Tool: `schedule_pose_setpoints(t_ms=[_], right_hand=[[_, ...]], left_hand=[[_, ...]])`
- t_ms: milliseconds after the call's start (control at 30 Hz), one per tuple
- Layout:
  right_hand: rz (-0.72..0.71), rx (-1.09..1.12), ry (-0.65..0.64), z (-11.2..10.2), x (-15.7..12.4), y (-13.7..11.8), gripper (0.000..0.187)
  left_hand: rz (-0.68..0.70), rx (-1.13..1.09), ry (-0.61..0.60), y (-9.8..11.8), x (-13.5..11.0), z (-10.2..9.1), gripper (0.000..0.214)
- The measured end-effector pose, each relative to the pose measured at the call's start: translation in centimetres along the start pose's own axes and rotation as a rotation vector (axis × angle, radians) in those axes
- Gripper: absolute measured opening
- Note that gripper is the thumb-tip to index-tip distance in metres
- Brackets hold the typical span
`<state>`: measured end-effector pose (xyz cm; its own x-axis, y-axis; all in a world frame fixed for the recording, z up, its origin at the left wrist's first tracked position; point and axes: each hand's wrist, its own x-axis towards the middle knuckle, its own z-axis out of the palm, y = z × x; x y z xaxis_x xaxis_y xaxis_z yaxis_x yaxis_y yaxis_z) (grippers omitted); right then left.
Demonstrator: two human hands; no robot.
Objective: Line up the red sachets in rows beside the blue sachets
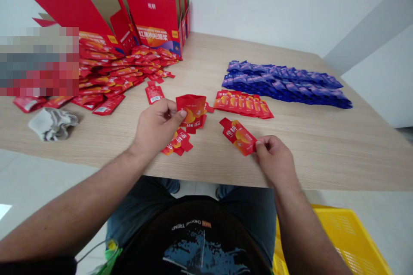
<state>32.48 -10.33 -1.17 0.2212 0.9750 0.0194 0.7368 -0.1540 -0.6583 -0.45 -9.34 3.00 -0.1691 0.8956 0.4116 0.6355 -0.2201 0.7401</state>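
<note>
Above the table [322,150], the left hand [155,126] pinches a red pouch [191,108] partly hiding loose pouches [180,142], the right hand [277,161] grips a second pouch [238,136] by its covered corner, pixelation masks part of the pouch heap [112,78], and a yellow crate [358,232] is cut off below

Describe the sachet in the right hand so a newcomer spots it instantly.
On the pale table, find the overlapping row of red sachets beside the blue rows. Just below it in view, the right hand pinches a red sachet by its wide end. Unlike that row, it overlaps no other sachet.
</note>
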Motion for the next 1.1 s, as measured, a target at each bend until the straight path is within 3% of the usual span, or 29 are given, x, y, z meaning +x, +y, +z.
schedule_pose_setpoints(t_ms=[133, 233, 367, 500, 567, 633, 700, 767, 833, 867, 1000, 1100], right_hand=[[0.072, 0.035, -0.009, -0.9, 0.1, 1.3, 0.019], [0.094, 0.046, -0.005, -1.6, 0.1, 2.2, 0.022], [0.125, 0.067, 0.01, -2.5, 0.1, 3.2, 0.027], [0.172, 0.099, 0.037, -3.0, 0.2, 4.2, 0.026], [0.193, 0.101, 0.059, -3.1, 0.2, 4.6, 0.025], [0.213, 0.095, 0.085, -3.3, 0.2, 5.0, 0.024], [0.233, 0.083, 0.101, -3.5, 0.1, 5.5, 0.025], [0.24, 0.056, 0.097, -3.7, -0.1, 6.1, 0.027], [0.214, 0.004, 0.084, -3.9, -0.3, 6.7, 0.028], [0.18, -0.032, 0.084, -3.9, -0.4, 7.0, 0.028], [-0.107, -0.161, 0.191, -3.4, -0.6, 7.7, 0.037], [-0.427, -0.199, 0.19, -2.4, -0.9, 7.7, 0.049]], left_hand=[[-0.271, -0.291, -0.206, 0.9, 0.6, 3.0, 0.023], [-0.434, -0.499, -0.276, 1.1, 0.1, 5.6, 0.027], [-0.598, -0.726, -0.24, 1.5, -1.4, 8.9, 0.033], [-0.627, -0.835, -0.103, 2.9, -3.2, 11.1, 0.068], [-0.67, -0.842, -0.074, 4.0, -4.1, 11.5, 0.072], [-0.745, -0.839, -0.119, 5.0, -5.1, 11.3, 0.071], [-0.811, -0.796, -0.266, 5.8, -6.1, 10.4, 0.074], [-0.813, -0.678, -0.51, 6.1, -7.0, 9.1, 0.076], [-0.639, -0.462, -0.722, 6.0, -7.4, 7.8, 0.065], [-0.484, -0.329, -0.763, 5.8, -7.5, 7.3, 0.056], [0.227, 0.128, -0.61, 4.5, -6.3, 7.6, 0.029], [0.518, 0.298, -0.626, 3.6, -4.9, 9.4, 0.035]])
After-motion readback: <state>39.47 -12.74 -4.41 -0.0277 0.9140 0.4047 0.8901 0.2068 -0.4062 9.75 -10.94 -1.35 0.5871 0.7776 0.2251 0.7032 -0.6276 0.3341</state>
